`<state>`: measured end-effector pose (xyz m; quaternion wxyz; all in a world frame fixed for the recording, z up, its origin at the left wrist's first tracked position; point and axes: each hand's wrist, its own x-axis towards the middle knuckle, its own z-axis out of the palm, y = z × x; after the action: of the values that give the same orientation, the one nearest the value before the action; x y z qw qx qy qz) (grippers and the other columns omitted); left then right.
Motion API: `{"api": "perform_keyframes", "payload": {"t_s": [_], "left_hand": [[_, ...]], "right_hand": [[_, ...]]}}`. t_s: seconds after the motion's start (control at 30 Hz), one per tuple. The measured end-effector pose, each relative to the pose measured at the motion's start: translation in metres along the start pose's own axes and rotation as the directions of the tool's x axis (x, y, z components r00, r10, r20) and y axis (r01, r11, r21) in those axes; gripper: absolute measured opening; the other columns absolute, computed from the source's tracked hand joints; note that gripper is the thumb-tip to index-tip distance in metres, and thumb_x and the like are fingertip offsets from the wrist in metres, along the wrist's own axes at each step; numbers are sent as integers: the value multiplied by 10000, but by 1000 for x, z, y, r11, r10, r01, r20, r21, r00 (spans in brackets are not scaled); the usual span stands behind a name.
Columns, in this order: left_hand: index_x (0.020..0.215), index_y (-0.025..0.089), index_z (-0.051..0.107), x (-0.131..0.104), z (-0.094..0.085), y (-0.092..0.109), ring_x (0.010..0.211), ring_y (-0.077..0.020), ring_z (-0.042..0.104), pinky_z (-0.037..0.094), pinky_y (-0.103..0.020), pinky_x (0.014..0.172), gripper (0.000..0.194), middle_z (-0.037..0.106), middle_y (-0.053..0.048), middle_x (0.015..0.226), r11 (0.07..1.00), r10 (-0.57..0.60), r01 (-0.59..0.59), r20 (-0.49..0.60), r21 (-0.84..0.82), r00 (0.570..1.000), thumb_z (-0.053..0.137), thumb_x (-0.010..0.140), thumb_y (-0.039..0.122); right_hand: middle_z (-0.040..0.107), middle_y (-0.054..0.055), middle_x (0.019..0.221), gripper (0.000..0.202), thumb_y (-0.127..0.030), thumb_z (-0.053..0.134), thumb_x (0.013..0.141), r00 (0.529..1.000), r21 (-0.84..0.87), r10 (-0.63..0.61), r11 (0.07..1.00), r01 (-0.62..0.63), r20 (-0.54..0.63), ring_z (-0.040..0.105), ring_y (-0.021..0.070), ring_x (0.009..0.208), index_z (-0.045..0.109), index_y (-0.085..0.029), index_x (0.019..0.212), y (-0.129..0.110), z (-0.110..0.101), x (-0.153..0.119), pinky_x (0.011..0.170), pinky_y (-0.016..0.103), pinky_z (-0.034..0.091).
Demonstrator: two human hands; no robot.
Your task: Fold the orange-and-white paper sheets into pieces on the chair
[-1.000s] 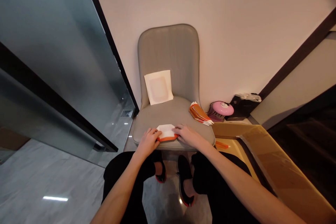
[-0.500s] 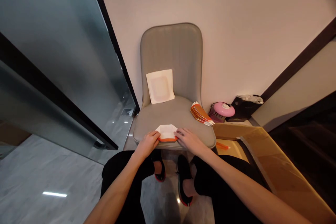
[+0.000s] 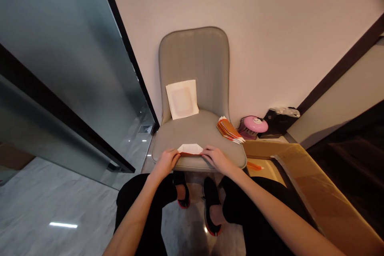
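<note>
A small sheet of folded paper (image 3: 190,149), white with an orange lower edge, lies at the front of the grey chair seat (image 3: 192,130). My left hand (image 3: 166,162) pinches its left end, and my right hand (image 3: 215,159) pinches its right end. Against the backrest leans a stack of white square paper (image 3: 182,99). Several folded orange and white papers (image 3: 230,130) rest in a pile on the seat's right side.
An open cardboard box (image 3: 312,176) stands right of the chair, with an orange piece (image 3: 255,166) inside. Behind it are a pink appliance (image 3: 255,124) and a black bag (image 3: 280,121). A frosted glass panel (image 3: 66,56) borders the left.
The paper between my hands looks narrower from front to back, its orange edge now a thinner strip. My left hand has shifted slightly left.
</note>
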<state>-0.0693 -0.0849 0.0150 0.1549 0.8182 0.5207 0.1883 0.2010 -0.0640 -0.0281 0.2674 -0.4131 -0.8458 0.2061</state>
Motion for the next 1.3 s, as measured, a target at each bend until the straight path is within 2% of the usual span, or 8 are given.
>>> {"api": "perform_keyframes", "payload": {"t_s": [0.2, 0.33, 0.5, 0.63, 0.8, 0.97, 1.1, 1.3], "left_hand": [[863, 183, 732, 10, 0, -6, 842, -187, 621, 450, -295, 820, 294, 658, -58, 855, 994, -107, 107, -20, 20, 994, 491, 997, 283], [859, 193, 763, 16, -4, -4, 835, -179, 634, 425, -278, 804, 268, 712, -48, 869, 979, -204, 204, 5, 3, 979, 534, 969, 278], [850, 191, 778, 20, -5, -2, 787, -174, 647, 399, -258, 723, 234, 752, -39, 828, 922, -388, 388, 15, -5, 922, 586, 937, 292], [855, 177, 779, 23, -5, 0, 782, -176, 651, 363, -255, 657, 227, 748, -54, 814, 869, -494, 493, 10, 41, 870, 629, 918, 335], [859, 196, 776, 25, -4, -1, 811, -191, 647, 339, -265, 651, 268, 745, -73, 847, 821, -557, 553, -10, 145, 830, 639, 915, 419], [832, 199, 762, 21, -3, -4, 832, -232, 659, 358, -285, 661, 346, 740, -107, 877, 800, -566, 560, -37, 217, 823, 633, 904, 512], [817, 205, 759, 17, -5, -6, 844, -252, 668, 367, -300, 666, 333, 738, -115, 887, 805, -549, 538, -28, 251, 835, 619, 917, 490], [819, 207, 747, 15, -7, -7, 834, -223, 662, 366, -284, 668, 260, 743, -94, 886, 820, -534, 518, 2, 241, 845, 627, 919, 415]], "right_hand": [[722, 92, 922, 255, -228, 521, 979, 990, -46, 141, 989, -140, 20, 648, 198, 853, 769, -171, 994, 3, -11, 2, 807, 286, 469], [744, 81, 932, 238, -238, 543, 948, 964, -32, 267, 963, -266, 4, 662, 189, 824, 772, -177, 965, 3, -15, 7, 752, 261, 447], [761, 54, 818, 196, -243, 605, 899, 879, -7, 477, 879, -477, 4, 671, 174, 743, 773, -188, 816, 2, -11, 19, 636, 237, 405], [758, 49, 775, 197, -268, 643, 880, 824, -21, 566, 824, -566, -8, 681, 173, 713, 761, -196, 739, 0, -10, 24, 579, 237, 369], [756, 69, 775, 225, -313, 657, 889, 817, -93, 576, 812, -576, -33, 692, 182, 732, 765, -194, 731, 0, -7, 23, 577, 242, 370], [751, 88, 866, 239, -378, 680, 890, 840, -199, 526, 816, -543, -136, 685, 179, 792, 776, -203, 759, 6, -1, 19, 611, 233, 404], [741, 93, 909, 231, -390, 689, 890, 849, -231, 506, 817, -529, -155, 675, 193, 832, 774, -217, 762, 11, 1, 15, 679, 251, 437], [726, 102, 917, 198, -353, 677, 897, 863, -239, 487, 829, -505, -135, 664, 216, 902, 758, -207, 790, 16, 1, 14, 773, 283, 449]]}}
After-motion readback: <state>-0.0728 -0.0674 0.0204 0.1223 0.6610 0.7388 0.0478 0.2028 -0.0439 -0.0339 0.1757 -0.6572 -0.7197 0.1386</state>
